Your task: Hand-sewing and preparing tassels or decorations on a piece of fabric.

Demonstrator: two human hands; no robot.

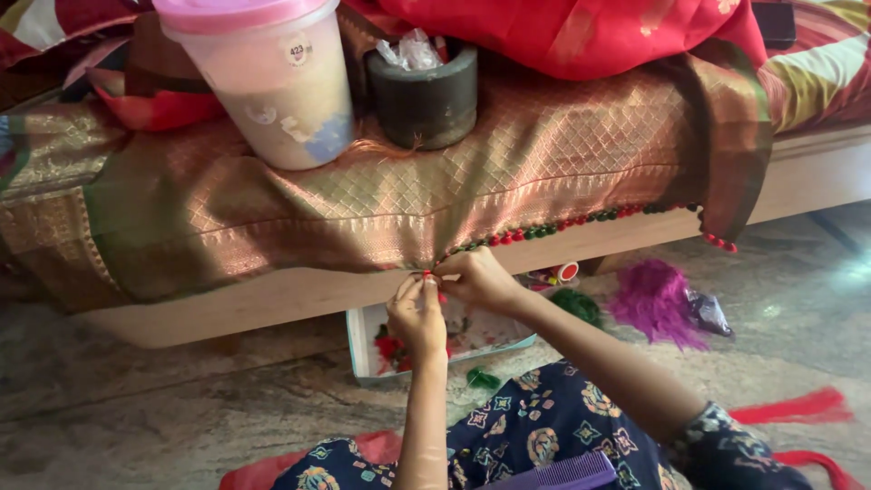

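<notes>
A gold-brown woven cloth [363,191] drapes over the edge of a low wooden bed. Its hem carries a row of small red and green beads or tassels [553,229] running to the right. My left hand [417,313] and my right hand [481,277] meet at the hem just below the bed edge. Both pinch the cloth edge around a small red tassel [428,275]. My forearms reach up from my lap, which is covered by a dark blue patterned garment [544,436].
On the bed stand a translucent tub with a pink lid [268,82] and a dark round pot [425,95], with red cloth [581,32] behind. On the floor lie a shallow tray [363,345] with red bits, purple thread [653,299], green thread [576,304], red threads [789,408] and a purple comb [562,474].
</notes>
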